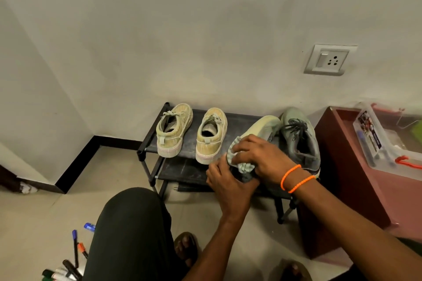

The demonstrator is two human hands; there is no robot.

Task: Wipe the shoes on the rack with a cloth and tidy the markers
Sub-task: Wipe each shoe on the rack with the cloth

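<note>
Fingers (pixel 245 147) of your right hand (pixel 262 157) curl over the bunched cloth (pixel 243 165) and press it against the tipped grey shoe (pixel 260 128), which lies on its side with its pale sole turned up, at the right end of the rack's (pixel 187 143) top shelf. Your left hand (pixel 228 183) grips that shoe from below near its heel, steadying it.

To do this step well, keep the left hand firm so the shoe does not slide along the shelf, and draw the cloth along the sole in long strokes rather than dabbing. Refold the cloth when a face looks dirty. Turn the shoe to reach the far side, which is hidden from this view.

Just beside it stands the other grey shoe (pixel 301 141), upright with dark laces. The two tan shoes (pixel 173 130) sit side by side at the left of the shelf, heels toward you; by the look of things they may yet need wiping, though I cannot tell.

Farther out, the markers (pixel 68 267) lie scattered on the floor by your left knee, not yet tidied. A clear plastic box (pixel 374 141) rests on the maroon cabinet (pixel 342 166) to the right of the rack.
</note>
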